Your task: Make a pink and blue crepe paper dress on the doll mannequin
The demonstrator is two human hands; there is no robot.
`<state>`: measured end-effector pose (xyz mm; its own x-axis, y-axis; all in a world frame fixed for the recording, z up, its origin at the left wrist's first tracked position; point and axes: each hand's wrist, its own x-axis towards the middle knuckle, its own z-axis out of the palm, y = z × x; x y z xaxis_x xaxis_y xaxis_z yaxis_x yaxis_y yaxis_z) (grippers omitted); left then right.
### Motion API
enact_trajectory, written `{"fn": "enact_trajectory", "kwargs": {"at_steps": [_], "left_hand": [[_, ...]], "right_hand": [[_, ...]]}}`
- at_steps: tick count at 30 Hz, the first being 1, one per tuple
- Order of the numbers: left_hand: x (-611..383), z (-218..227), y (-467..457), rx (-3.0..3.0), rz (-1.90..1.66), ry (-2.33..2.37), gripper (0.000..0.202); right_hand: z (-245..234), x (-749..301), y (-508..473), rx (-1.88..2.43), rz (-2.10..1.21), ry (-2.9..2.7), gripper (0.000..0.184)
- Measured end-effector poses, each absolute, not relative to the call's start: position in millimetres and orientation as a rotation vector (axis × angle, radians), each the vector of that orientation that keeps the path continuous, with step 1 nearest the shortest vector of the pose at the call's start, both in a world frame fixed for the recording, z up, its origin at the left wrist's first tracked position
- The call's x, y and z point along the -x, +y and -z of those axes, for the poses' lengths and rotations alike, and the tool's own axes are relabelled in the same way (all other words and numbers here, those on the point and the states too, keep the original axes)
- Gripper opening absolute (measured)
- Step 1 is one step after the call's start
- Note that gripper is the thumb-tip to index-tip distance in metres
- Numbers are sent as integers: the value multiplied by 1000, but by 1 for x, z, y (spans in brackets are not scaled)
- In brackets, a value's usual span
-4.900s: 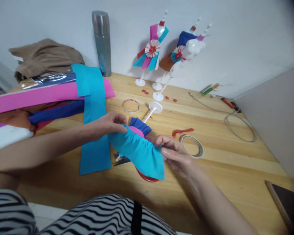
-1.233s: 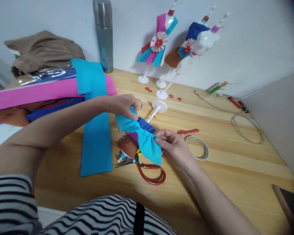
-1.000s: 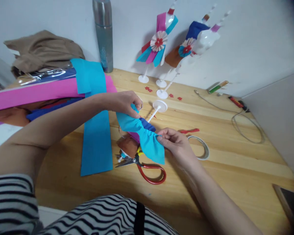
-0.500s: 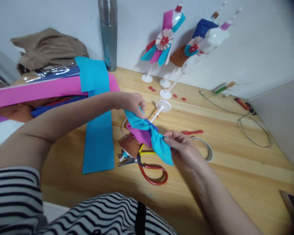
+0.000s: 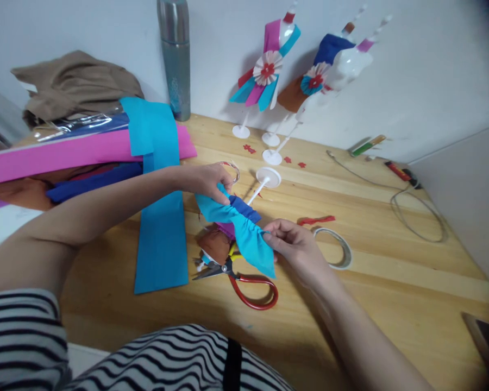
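A gathered strip of bright blue crepe paper (image 5: 244, 231) stretches between my hands. My left hand (image 5: 212, 183) pinches its upper left end, and the fingers of my right hand (image 5: 291, 241) grip its right edge. Beneath the strip lies a white stand (image 5: 268, 177) on its side, with dark blue ruffle (image 5: 244, 208), magenta and brown paper (image 5: 215, 244) around its stem. The strip hides part of this piece. Just below are scissors (image 5: 252, 293) with red and yellow handles, blades pointing left. A roll of tape (image 5: 344, 250) rests right of my right hand.
Folded blue paper (image 5: 161, 239) lies left of my hands, by magenta paper (image 5: 85, 147) and a brown cloth (image 5: 81, 81). A steel bottle (image 5: 175, 65) and decorated stands (image 5: 268, 70) line the wall. A cable (image 5: 399, 209) curls at right; a red scrap (image 5: 315, 220) lies near the tape.
Both hands have shifted slightly left with the blue strip. The strip is spread wider and now covers more of the magenta paper and the yellow scissor handle.
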<state>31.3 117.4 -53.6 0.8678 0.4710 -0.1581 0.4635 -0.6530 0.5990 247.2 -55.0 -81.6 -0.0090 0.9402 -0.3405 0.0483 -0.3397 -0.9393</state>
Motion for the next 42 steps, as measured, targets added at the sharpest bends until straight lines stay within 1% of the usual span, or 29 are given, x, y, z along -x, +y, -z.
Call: {"fn": "enact_trajectory", "kwargs": {"at_steps": [3,6,13,20,25,31,35,39,42], "left_hand": [[-29,57,118,-2444,-70,596,18],[-27,58,119,-2465,-120,561,20],[-23,58,115,-2443,-110,590,21],[-19,59,115,-2410,-129,646,24],[-14,57,115,-2348,-60,693,25],[-9,59,113,-2147,48,697,33],[-9,61,110,-2001,26,737,39],[-9,62,109,-1873,18,788,37],[-9,66,112,-1935,48,770,35]], "right_hand": [[83,-247,-54,1518,-1381,-1156,39],[86,-247,-54,1526,-1304,-1222,33],[89,-247,-55,1527,-1232,-1308,25],[87,-247,-56,1527,-1236,-1331,25],[89,-246,-57,1531,-1234,-1337,23],[89,-245,-58,1534,-1244,-1340,23],[88,-245,-58,1528,-1261,-1340,24],[87,-245,-59,1521,-1261,-1337,24],[88,-244,-60,1516,-1250,-1340,23]]}}
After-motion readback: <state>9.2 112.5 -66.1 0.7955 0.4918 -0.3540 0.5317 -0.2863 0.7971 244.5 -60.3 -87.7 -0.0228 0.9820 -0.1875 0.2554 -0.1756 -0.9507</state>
